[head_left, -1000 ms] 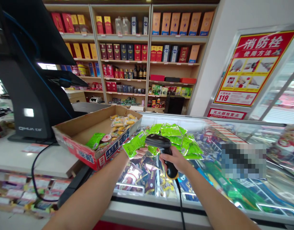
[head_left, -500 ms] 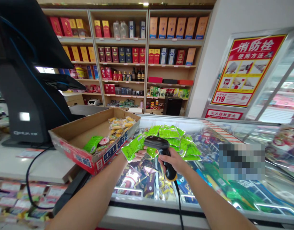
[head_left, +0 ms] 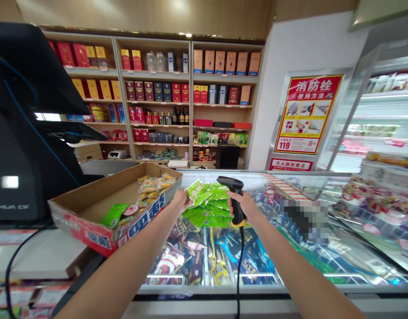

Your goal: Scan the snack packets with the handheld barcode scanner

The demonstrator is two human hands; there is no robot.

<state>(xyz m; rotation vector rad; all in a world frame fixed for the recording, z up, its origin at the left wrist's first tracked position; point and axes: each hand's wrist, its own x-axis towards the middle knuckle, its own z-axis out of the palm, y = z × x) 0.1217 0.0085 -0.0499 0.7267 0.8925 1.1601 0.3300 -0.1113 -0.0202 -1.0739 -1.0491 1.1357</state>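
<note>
My left hand [head_left: 181, 200] is closed on a green snack packet [head_left: 195, 193] and holds it up over the freezer lid. My right hand [head_left: 244, 206] grips a black barcode scanner [head_left: 233, 196] by its handle, the scanner head level with the packet and just right of it. The scanner's black cable hangs down toward the front edge. Between and below my hands, a pile of the same green packets [head_left: 207, 212] lies on the glass.
A shallow cardboard tray [head_left: 91, 226] with yellow and green snack packets sits at the left, partly over the counter edge. A black register terminal [head_left: 21, 146] stands on the white counter. The glass-topped freezer [head_left: 290, 248] spreads ahead; shelves of boxed goods line the back wall.
The view has tilted up and shifted, so both hands sit farther out. The left hand has turned the green packet toward the scanner head; the scanner has come more upright.
</note>
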